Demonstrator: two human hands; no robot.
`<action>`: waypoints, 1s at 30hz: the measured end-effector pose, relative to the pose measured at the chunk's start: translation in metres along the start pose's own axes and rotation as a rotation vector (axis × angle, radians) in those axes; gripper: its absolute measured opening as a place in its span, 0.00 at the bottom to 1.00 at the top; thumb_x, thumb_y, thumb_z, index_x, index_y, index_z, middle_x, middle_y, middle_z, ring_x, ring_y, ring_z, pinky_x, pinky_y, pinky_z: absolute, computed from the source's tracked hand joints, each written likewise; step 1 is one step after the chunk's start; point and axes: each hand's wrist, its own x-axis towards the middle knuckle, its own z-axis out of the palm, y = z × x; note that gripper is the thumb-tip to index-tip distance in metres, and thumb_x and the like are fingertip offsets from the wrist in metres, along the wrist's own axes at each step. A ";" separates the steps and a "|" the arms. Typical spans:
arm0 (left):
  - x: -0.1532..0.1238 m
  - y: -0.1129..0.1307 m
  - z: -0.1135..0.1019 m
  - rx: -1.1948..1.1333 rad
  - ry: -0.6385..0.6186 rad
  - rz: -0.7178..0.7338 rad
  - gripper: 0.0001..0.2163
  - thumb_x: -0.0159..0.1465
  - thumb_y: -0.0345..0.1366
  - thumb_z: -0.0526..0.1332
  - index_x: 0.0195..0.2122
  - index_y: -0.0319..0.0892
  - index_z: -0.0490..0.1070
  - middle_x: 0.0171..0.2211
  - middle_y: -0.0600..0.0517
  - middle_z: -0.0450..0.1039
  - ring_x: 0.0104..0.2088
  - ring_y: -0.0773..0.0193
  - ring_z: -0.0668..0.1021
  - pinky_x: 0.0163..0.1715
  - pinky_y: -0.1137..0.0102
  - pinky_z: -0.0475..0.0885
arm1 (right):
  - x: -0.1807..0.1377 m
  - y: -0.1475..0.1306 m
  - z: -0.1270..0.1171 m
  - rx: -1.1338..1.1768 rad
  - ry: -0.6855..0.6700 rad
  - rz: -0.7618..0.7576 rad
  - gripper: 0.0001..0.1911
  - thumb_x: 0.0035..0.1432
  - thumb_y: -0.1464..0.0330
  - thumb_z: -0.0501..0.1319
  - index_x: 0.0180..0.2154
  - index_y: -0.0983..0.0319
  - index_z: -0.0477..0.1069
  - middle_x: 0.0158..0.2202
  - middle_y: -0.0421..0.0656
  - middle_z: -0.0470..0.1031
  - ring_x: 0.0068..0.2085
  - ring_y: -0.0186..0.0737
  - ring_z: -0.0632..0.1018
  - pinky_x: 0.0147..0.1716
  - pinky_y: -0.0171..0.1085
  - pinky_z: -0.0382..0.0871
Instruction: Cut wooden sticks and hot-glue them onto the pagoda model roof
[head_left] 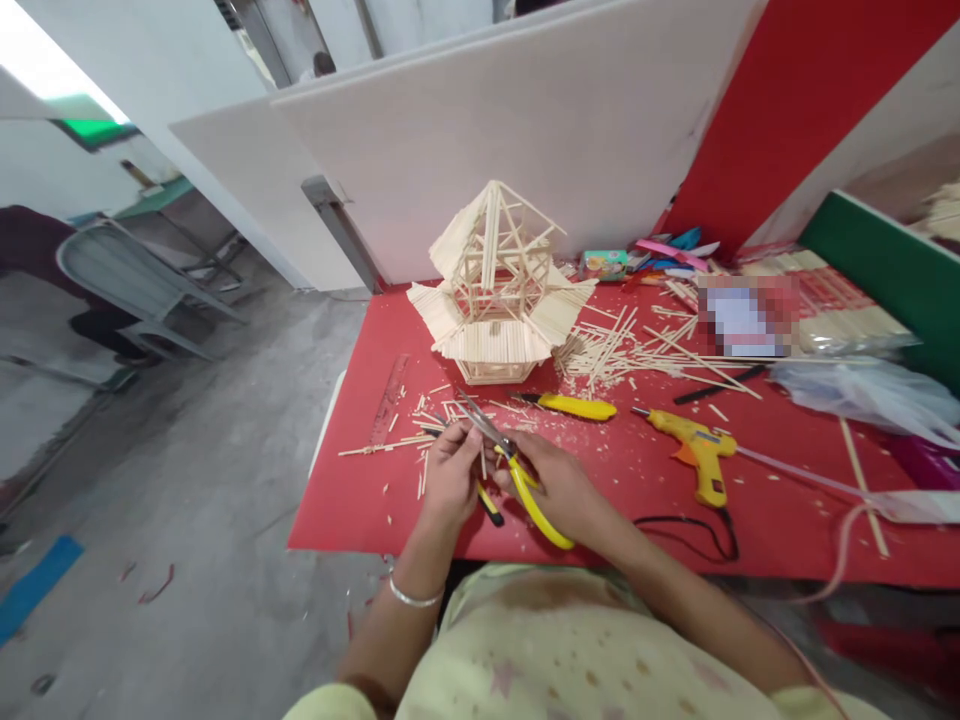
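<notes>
My right hand point(551, 480) is closed around yellow-handled long-nose pliers point(544, 515), whose grey jaws point up and left, slightly apart. Close beside it, my left hand point(454, 465) has its fingers pinched together near the jaws, on what looks like a thin wooden stick point(484, 462); its fingertips are partly hidden. Beneath the hands lies a black-and-yellow tool point(491, 507), mostly covered. Just beyond them stands a pavilion model point(499, 340) built of pale sticks, with flared lower roofs and a partly open framed top.
On the red tabletop point(337, 510) lie a yellow utility knife point(577, 406), a yellow glue gun point(697, 450) with its cord, a clear ruler point(390, 395) and a heap of loose sticks point(611, 350). Bagged sticks point(847, 310) lie at right. White boards point(487, 150) stand behind.
</notes>
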 end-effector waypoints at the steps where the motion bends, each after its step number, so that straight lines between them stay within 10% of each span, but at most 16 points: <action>1: 0.000 0.002 0.000 0.008 0.012 -0.013 0.15 0.55 0.45 0.72 0.30 0.39 0.72 0.22 0.54 0.72 0.19 0.71 0.73 0.20 0.76 0.70 | 0.001 -0.001 -0.002 0.019 -0.011 -0.001 0.17 0.63 0.62 0.57 0.52 0.57 0.69 0.44 0.45 0.76 0.40 0.40 0.76 0.41 0.37 0.68; 30: -0.002 -0.017 -0.009 0.100 0.067 0.105 0.14 0.59 0.45 0.68 0.30 0.40 0.71 0.22 0.55 0.70 0.18 0.71 0.70 0.19 0.76 0.67 | 0.004 0.010 0.018 -0.001 0.042 0.006 0.20 0.60 0.67 0.59 0.54 0.57 0.68 0.46 0.47 0.76 0.43 0.43 0.77 0.43 0.39 0.69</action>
